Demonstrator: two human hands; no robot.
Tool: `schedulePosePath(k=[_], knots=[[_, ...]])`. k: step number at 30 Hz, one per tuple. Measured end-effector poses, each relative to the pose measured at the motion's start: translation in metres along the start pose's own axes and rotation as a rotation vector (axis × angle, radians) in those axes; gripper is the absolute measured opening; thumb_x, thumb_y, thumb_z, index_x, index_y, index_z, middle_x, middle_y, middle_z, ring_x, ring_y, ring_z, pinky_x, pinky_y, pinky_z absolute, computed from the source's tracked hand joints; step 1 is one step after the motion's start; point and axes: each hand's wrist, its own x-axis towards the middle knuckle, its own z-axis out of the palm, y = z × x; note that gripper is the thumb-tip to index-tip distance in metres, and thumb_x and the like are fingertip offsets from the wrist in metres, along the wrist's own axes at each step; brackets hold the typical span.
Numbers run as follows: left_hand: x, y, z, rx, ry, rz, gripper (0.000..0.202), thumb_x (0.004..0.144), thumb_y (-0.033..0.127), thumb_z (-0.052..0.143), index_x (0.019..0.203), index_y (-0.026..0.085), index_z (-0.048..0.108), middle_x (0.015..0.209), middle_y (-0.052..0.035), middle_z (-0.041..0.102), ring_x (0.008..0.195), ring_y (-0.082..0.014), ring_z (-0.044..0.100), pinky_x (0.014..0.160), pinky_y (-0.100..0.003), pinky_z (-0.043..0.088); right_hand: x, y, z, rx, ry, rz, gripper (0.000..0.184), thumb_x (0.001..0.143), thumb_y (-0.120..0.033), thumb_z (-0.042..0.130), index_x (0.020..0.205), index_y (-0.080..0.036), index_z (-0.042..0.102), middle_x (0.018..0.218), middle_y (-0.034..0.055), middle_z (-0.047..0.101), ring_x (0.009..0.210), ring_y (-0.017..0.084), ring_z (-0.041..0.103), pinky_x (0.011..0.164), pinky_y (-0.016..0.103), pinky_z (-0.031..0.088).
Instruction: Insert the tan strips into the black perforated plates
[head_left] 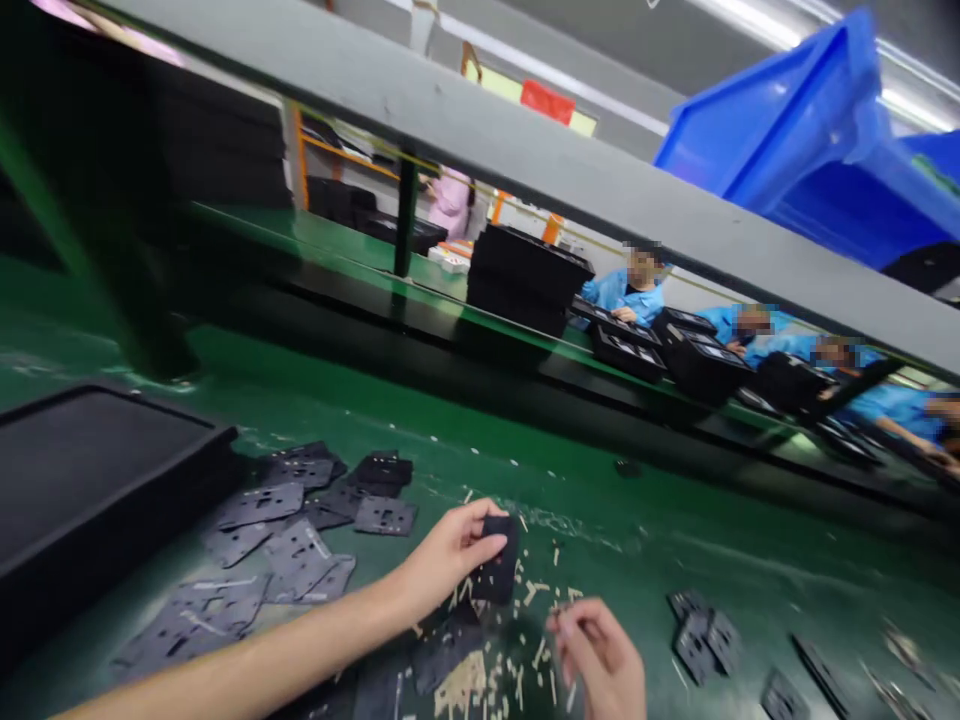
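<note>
Left hand: left hand [442,560] comes in from lower left, fingers and thumb clamped on a black piece [499,565]; grip closed on it.
Right hand: right hand [600,655] sits just beside the black piece, low in view; fingertips drawn together in a pinch, anything between them too small to tell.
Held piece: in the air just above the worktop, between the two hands, its long axis near upright in view, top end leaning slightly right.
Around the hands: pale offcut bits [536,650] lie scattered under and around both hands on the green worktop [600,520].
Left of hands: grey perforated plates [300,510] lie overlapping, next to a black tray [90,470].
Right of hands: more dark perforated plates [705,640] lie in a small group.
Beyond: a grey beam [525,140] crosses the view; stacked black trays [525,280] sit on a lower belt; co-workers in blue smocks [630,295] work along it; blue plastic bins [802,140] sit at upper right.
Writing: a red sign [547,100] on the far wall, too small and distant to read.
</note>
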Motion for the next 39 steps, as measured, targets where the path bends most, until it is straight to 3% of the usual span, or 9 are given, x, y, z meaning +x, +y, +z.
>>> schedulePosePath(k=[2, 5, 10, 16, 23, 39], knots=[[-0.021, 0.002, 0.013, -0.246, -0.044, -0.047, 0.031, 0.073, 0.042, 0.061, 0.075, 0.018, 0.041, 0.067, 0.0026, 0.058, 0.062, -0.0120, 0.056, 0.056, -0.021, 0.041, 0.004, -0.016, 0.008, 0.164, -0.032, 0.088, 0.028, 0.068, -0.041, 0.068, 0.065, -0.016, 0.056, 0.067, 0.0047, 0.061, 0.054, 0.011, 0.052, 0.038, 0.017, 0.035], [-0.033, 0.007, 0.016, -0.329, -0.035, -0.087, 0.031, 0.070, 0.039, 0.065, 0.073, 0.018, 0.041, 0.067, 0.0027, 0.058, 0.062, -0.0115, 0.054, 0.058, -0.022, 0.040, 0.005, -0.034, 0.022, 0.242, -0.097, 0.144, 0.023, 0.069, -0.035, 0.068, 0.066, -0.016, 0.055, 0.074, 0.0056, 0.061, 0.063, 0.012, 0.055, 0.042, 0.016, 0.036], [-0.037, 0.013, 0.017, -0.270, -0.021, -0.073, 0.024, 0.073, 0.033, 0.061, 0.072, 0.018, 0.042, 0.068, 0.0024, 0.055, 0.064, -0.0112, 0.052, 0.057, -0.020, 0.039, -0.001, -0.036, 0.029, 0.190, -0.108, 0.122, 0.021, 0.074, -0.033, 0.064, 0.069, -0.016, 0.053, 0.064, 0.0015, 0.059, 0.055, 0.010, 0.053, 0.042, 0.016, 0.035], [-0.043, 0.021, 0.019, -0.090, 0.016, -0.122, 0.015, 0.077, 0.026, 0.054, 0.072, 0.017, 0.043, 0.067, 0.0030, 0.047, 0.057, -0.0081, 0.041, 0.044, -0.016, 0.029, -0.004, -0.034, 0.026, 0.038, -0.107, 0.110, 0.016, 0.075, -0.029, 0.063, 0.068, -0.017, 0.054, 0.062, -0.0002, 0.059, 0.056, 0.010, 0.054, 0.048, 0.018, 0.038], [-0.044, 0.018, 0.019, -0.002, 0.001, -0.104, 0.008, 0.078, 0.023, 0.050, 0.073, 0.017, 0.045, 0.069, 0.0021, 0.047, 0.063, -0.0101, 0.045, 0.046, -0.016, 0.032, -0.006, -0.040, 0.029, -0.051, -0.087, 0.117, 0.011, 0.075, -0.024, 0.061, 0.068, -0.018, 0.054, 0.062, -0.0015, 0.058, 0.057, 0.010, 0.054, 0.052, 0.019, 0.040], [-0.045, 0.024, 0.017, 0.017, -0.015, -0.109, 0.008, 0.078, 0.021, 0.050, 0.073, 0.017, 0.046, 0.069, 0.0026, 0.047, 0.062, -0.0093, 0.044, 0.046, -0.015, 0.035, -0.005, -0.038, 0.022, 0.043, -0.175, 0.155, 0.009, 0.076, -0.025, 0.063, 0.072, -0.018, 0.058, 0.064, -0.0023, 0.057, 0.058, 0.009, 0.052, 0.052, 0.019, 0.038]])
